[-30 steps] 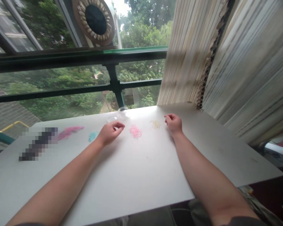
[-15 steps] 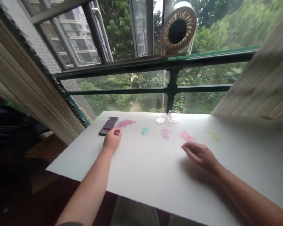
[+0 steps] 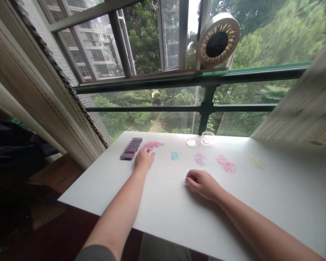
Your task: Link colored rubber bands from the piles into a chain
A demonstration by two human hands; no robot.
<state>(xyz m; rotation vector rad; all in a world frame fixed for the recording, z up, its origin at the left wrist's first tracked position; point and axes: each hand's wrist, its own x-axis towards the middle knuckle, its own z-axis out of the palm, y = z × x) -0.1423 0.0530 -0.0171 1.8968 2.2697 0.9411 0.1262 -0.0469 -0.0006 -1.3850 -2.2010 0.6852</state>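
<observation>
R hand [image 3: 203,183] shifted L, magenta pile [image 3: 153,145] lying lengthwise approx. L-R.

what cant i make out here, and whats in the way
- Most of the phone screen: head view, covered by pixel blocks.
- Whether the left hand touches the long pink pile: head view, its own fingers hide any contact.
- Anything inside the right hand: head view, its curled fingers hide it.
- Single pieces in the yellow pile: head view, too small and blurred.
- The rest of the right curtain: head view, cut off by the right edge.
</observation>
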